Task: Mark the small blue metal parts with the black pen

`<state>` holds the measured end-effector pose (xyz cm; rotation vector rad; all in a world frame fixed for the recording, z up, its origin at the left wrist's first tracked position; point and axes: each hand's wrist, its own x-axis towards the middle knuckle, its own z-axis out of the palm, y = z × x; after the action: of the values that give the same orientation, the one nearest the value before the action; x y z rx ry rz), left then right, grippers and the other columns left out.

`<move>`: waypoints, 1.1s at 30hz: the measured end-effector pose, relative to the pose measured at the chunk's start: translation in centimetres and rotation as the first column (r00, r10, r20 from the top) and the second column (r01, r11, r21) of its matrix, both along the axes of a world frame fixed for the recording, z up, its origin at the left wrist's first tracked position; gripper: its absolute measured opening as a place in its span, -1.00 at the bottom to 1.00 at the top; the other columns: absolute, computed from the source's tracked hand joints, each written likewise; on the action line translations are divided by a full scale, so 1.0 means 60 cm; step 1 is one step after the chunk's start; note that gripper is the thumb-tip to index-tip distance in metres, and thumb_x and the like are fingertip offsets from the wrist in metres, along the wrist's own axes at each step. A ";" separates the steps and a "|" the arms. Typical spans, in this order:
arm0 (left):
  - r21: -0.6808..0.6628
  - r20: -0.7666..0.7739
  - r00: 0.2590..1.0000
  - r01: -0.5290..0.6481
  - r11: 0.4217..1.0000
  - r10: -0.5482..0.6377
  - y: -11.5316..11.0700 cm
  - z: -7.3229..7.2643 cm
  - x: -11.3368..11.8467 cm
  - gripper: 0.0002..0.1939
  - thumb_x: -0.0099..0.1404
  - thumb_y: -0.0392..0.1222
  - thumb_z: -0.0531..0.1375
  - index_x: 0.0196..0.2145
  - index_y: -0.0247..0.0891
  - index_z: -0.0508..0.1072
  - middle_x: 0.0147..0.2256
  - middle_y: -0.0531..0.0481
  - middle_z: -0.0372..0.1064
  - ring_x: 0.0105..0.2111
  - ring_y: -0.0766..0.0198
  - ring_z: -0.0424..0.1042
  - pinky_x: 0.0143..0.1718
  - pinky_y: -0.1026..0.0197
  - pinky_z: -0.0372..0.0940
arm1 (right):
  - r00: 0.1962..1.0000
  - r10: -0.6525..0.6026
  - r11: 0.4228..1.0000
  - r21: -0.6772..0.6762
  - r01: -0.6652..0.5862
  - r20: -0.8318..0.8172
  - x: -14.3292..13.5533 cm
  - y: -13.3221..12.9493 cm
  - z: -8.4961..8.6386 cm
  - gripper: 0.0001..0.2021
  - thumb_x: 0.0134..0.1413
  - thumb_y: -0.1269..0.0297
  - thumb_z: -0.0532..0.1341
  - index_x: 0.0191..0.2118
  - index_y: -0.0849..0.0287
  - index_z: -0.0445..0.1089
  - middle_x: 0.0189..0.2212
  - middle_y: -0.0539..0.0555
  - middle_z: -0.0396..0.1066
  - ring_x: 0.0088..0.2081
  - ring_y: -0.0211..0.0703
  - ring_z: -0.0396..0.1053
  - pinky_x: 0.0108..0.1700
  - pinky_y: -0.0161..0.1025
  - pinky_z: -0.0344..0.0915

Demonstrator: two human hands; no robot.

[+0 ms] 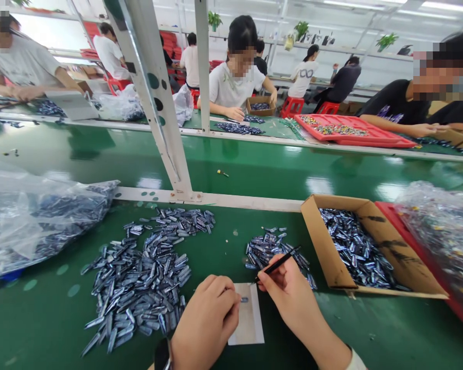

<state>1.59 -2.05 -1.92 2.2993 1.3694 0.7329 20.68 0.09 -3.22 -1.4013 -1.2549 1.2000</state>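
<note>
The right hand (pixel 287 290) pinches a thin black stick (pixel 281 260), its tip by the top of the white paper (pixel 247 329) on the green desk (pixel 324 339). A little shiny blue piece (pixel 245 299) lies on the paper, beside the curled left hand (pixel 208 318); I can't tell if that hand holds anything. Purple marks on a black shirt (pixel 389 100) are too blurry to read.

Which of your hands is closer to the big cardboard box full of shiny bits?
Right. The right hand, gripping a thin black tool, is left of the cardboard box. The left hand is farther left, at the white paper's left edge.
</note>
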 end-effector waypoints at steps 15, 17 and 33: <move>-0.008 -0.011 1.000 0.000 1.000 0.000 0.000 0.004 0.001 -0.80 0.18 -0.48 0.14 -0.46 -0.19 0.40 -0.35 0.05 0.41 -0.33 0.23 0.38 -0.27 0.19 0.34 | 0.992 -0.065 0.997 -0.049 0.060 -0.107 -0.003 0.009 0.008 -0.54 -0.12 -0.15 0.39 -0.32 0.07 0.24 -0.54 -0.04 0.44 -0.50 -0.04 0.51 -0.36 -0.09 0.50; -0.009 -0.012 1.000 -0.005 1.000 0.005 0.001 0.004 0.001 -0.80 0.18 -0.47 0.14 -0.47 -0.19 0.39 -0.35 0.06 0.41 -0.33 0.23 0.38 -0.27 0.19 0.34 | 0.985 -0.089 0.995 -0.062 0.081 -0.148 -0.003 0.010 0.010 -0.53 -0.14 -0.14 0.40 -0.33 0.07 0.24 -0.55 -0.06 0.43 -0.51 -0.06 0.51 -0.37 -0.10 0.50; -0.021 0.013 1.000 0.009 1.000 -0.009 0.002 0.005 0.001 -0.79 0.21 -0.43 0.10 -0.46 -0.18 0.43 -0.35 0.03 0.40 -0.33 0.24 0.38 -0.28 0.18 0.35 | 0.992 0.119 0.990 -0.065 -0.122 -0.035 -0.009 -0.010 0.015 -0.75 0.08 0.09 0.32 -0.31 0.06 0.25 -0.50 -0.03 0.47 -0.44 -0.08 0.52 -0.36 -0.18 0.45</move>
<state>1.63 -1.95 -1.59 2.2796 1.3539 0.7262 20.16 -0.54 -2.34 -1.3657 -1.3032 1.3528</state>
